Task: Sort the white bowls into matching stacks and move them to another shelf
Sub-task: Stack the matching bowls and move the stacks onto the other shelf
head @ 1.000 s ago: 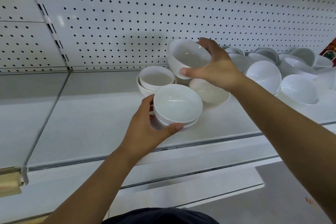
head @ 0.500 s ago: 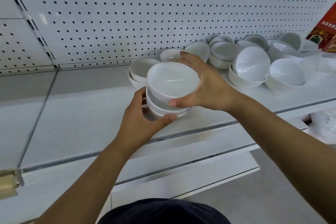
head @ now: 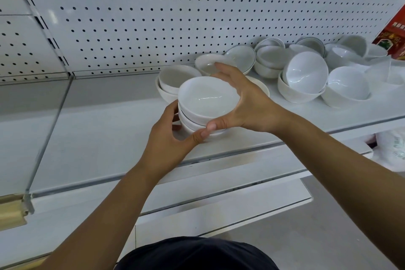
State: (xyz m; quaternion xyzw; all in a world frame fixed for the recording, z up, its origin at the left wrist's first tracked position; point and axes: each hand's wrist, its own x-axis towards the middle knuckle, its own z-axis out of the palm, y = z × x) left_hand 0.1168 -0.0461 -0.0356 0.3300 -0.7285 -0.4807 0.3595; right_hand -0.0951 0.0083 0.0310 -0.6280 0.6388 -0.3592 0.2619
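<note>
Two hands cup a short stack of glossy white ceramic bowls (head: 207,105) at frame centre, low over the white shelf (head: 105,138): left hand (head: 168,138) curled round its base, right hand (head: 247,103) gripping the top rim. Likely slick and breakable; best supported underneath.

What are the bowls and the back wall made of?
The bowls look like glazed ceramic, maybe melamine: glossy white with sharp glints. The back wall looks like painted sheet-metal pegboard: satin white, regular punched holes.
</note>
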